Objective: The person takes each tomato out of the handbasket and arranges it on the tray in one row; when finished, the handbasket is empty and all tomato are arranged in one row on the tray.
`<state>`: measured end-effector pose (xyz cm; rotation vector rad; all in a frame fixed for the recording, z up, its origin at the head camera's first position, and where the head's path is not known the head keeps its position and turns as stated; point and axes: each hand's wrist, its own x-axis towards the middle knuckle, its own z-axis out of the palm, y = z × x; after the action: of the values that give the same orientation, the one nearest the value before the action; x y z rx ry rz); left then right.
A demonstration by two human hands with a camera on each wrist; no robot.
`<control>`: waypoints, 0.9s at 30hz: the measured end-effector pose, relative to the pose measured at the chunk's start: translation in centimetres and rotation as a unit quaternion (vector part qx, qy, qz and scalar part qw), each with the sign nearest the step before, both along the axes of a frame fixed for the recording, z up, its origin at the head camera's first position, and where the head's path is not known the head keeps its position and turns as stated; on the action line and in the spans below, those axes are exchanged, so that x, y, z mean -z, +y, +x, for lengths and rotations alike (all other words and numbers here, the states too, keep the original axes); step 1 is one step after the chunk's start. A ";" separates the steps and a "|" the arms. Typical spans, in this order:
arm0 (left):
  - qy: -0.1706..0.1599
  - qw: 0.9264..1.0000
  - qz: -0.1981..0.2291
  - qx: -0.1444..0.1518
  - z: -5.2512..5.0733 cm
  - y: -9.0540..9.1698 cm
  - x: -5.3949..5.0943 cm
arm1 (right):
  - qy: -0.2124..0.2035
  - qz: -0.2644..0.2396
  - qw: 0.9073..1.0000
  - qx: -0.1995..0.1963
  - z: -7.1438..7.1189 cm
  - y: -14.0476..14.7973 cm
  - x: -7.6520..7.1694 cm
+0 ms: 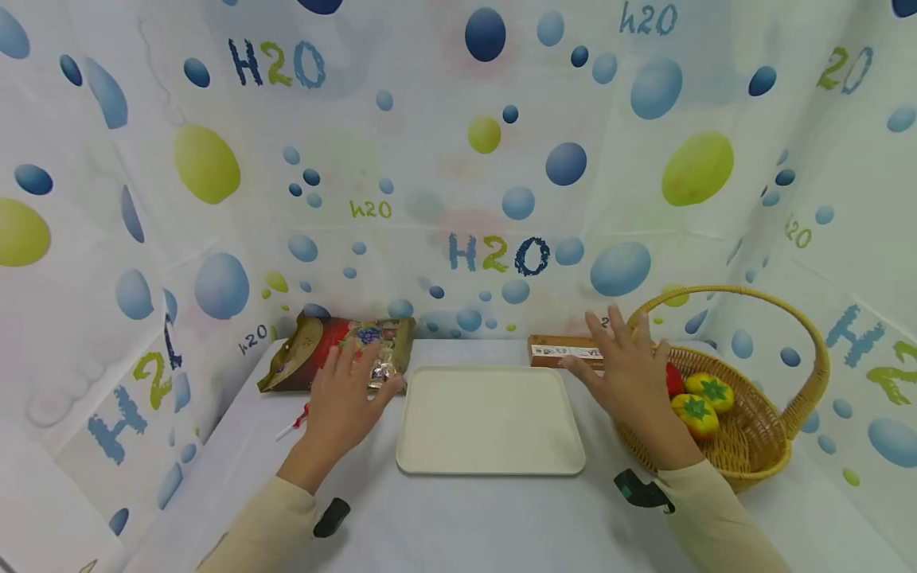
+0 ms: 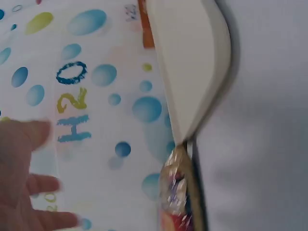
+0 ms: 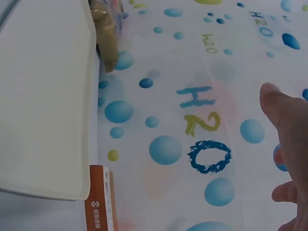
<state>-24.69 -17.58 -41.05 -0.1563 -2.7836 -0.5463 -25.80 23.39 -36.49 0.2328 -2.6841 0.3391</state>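
My left hand (image 1: 344, 410) hovers with fingers spread in front of a gold and red candy bag (image 1: 304, 358), holding nothing. Just left of that hand a red-wrapped lollipop (image 1: 292, 422) lies on the table. Between the hands sits a shallow cream tray (image 1: 490, 422) with nothing on it. My right hand (image 1: 634, 386), also spread and holding nothing, is raised near the left side of a wicker basket (image 1: 777, 446) and partly covers it. Inside the basket are yellow-orange fruits with green tops (image 1: 696, 415) and a red one (image 1: 673, 380). Both wrist views show the hands touching nothing.
A flat brown box (image 1: 562, 351) lies behind the tray's right corner, partly hidden by my right hand. The basket's tall handle (image 1: 820, 374) arches up on the right. A white sheet printed with blue and green drops (image 1: 444, 119) encloses the table's back and sides.
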 end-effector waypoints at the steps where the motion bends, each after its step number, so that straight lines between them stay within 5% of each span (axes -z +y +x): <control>1: -0.031 0.999 0.037 0.003 0.2 0.0 0.3 | 0.009 -0.010 1.000 -0.004 0.3 0.1 0.0; 4: -0.125 0.980 0.156 0.000 0.7 -0.2 1.2 | 0.056 -0.056 0.997 -0.020 1.2 0.8 0.0; 7: -0.214 0.936 0.278 -0.012 1.0 -0.4 2.3 | 0.096 -0.113 0.988 -0.038 2.0 1.9 -0.2; 10: -0.269 0.890 0.368 -0.025 1.3 -0.6 3.5 | 0.079 -0.172 0.981 -0.043 2.6 3.2 -0.6; 12: -0.285 0.872 0.396 -0.029 1.5 -0.6 4.2 | 0.043 -0.199 0.978 -0.035 3.0 4.2 -1.0; 19: -0.293 0.858 0.421 -0.010 2.0 -0.2 5.7 | -0.039 -0.226 0.973 0.013 3.4 6.9 -1.7; 27: -0.308 0.846 0.436 0.003 2.2 0.3 6.1 | -0.103 -0.271 0.956 0.040 3.2 10.8 -2.2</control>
<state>-22.49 -17.26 -47.13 0.2607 -2.7214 -2.0876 -22.61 34.16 -34.31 -0.0819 -2.6599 1.1013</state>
